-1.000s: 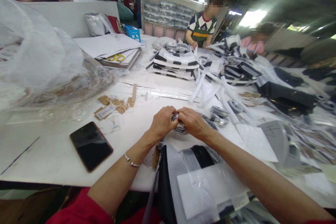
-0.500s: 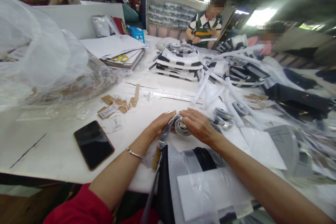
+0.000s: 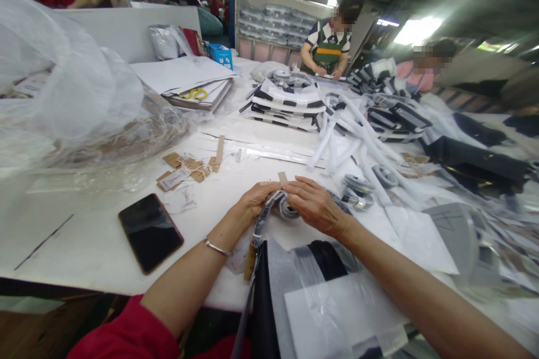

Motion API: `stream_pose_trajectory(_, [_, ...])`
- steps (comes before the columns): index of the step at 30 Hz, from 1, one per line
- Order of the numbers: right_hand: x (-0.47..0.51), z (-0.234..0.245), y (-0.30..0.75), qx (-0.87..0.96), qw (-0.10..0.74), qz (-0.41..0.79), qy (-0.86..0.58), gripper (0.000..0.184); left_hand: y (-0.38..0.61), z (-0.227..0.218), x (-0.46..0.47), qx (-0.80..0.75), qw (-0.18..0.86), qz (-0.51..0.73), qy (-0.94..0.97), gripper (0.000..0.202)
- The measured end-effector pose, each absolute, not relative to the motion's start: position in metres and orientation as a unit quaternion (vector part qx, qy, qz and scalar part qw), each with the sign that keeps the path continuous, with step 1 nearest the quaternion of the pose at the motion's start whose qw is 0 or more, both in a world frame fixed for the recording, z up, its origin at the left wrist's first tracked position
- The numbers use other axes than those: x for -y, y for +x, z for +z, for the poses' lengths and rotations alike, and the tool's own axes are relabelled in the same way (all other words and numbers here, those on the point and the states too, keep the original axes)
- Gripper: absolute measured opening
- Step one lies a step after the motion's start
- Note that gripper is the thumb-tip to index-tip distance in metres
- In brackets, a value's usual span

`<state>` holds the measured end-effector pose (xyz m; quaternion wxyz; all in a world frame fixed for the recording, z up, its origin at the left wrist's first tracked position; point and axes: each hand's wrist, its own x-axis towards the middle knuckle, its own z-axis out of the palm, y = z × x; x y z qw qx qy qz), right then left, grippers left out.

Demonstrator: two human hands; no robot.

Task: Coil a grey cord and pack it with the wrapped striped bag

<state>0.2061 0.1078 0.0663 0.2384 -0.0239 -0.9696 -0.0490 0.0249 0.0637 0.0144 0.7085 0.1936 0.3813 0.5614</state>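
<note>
Head view: the left hand (image 3: 256,201) and right hand (image 3: 315,205) meet over a coiled strap (image 3: 288,210), both grips closed on it. The coil lies directly below the fingertips and just inside the right grip, whose fingers bend over its upper right side. The left grip pinches near the top of the coil, at its left edge; the exact hold of the thumb is hidden. A plastic-wrapped length of the strap bends down from the left grip toward the person, to the side of the bag (image 3: 275,275). A small tan strip (image 3: 282,178) sticks up between the two sets of fingertips, on the far side of the coil.

The bag sits below the grip, on the person's side, with a white sheet (image 3: 322,305) across its front. Left of the grip, the phone (image 3: 150,234) lies on the tabletop (image 3: 96,272), with brown tags (image 3: 191,168) farther out. Just right of the right grip rests another coil (image 3: 357,186). Well beyond the grip stands a striped stack (image 3: 288,105), and a co-worker (image 3: 328,45) bends behind it.
</note>
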Motion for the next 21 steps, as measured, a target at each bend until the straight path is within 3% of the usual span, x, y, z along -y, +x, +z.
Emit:
stream_pose_trajectory(6, [-0.106, 0.069, 0.202, 0.957, 0.278, 0.037, -0.079, 0.015, 0.028, 0.015, -0.061, -0.400, 0.690, 0.562, 0.220, 0.027])
stream_pose_trajectory(14, [-0.108, 0.085, 0.190, 0.928, 0.211, 0.172, -0.255, 0.007, 0.033, 0.024, -0.055, -0.449, 0.622, 0.585, 0.262, 0.033])
stream_pose_trajectory(21, [-0.099, 0.076, 0.199, 0.959, 0.226, 0.038, -0.168, 0.019, 0.035, 0.020, -0.054, -0.421, 0.666, 0.554, 0.269, 0.039])
